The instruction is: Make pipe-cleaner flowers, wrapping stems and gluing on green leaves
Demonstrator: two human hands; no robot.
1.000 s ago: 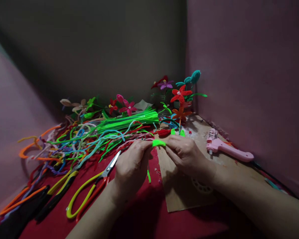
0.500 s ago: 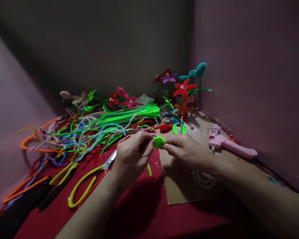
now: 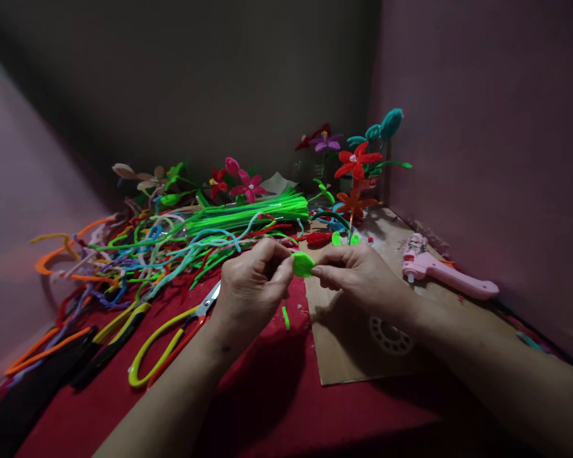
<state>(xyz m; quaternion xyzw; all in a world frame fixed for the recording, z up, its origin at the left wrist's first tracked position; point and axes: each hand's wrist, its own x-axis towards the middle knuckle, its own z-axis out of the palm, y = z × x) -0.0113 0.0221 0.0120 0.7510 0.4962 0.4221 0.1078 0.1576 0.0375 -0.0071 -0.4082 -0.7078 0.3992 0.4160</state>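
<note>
A small bright green pipe-cleaner leaf [image 3: 303,264] is held between my two hands, over the left edge of the cardboard. My left hand [image 3: 253,280] pinches its left end between thumb and fingers. At the opposite end, the fingertips of my right hand [image 3: 358,270] grip the leaf. Beyond my hands, two similar green leaf pieces [image 3: 335,238] stand near a red pipe-cleaner bud [image 3: 318,239]. Scissors [image 3: 165,350] with yellow and red handles lie beside my left wrist, their blade tips hidden behind that hand. A short green pipe-cleaner scrap [image 3: 285,316] is below my hands.
Loose coloured pipe cleaners [image 3: 138,261] heap at the left, with a green bundle [image 3: 248,214] behind. Pliers [image 3: 112,343] lie by the scissors. A pink glue gun [image 3: 444,270] rests on the cardboard [image 3: 339,356], near a white ring with holes [image 3: 391,336]. Finished flowers [image 3: 358,160] stand at the back.
The green leaf has turned a little in my fingers and shows a rounder face. Both hands still hold it in nearly the same spot; the view has shifted slightly.
</note>
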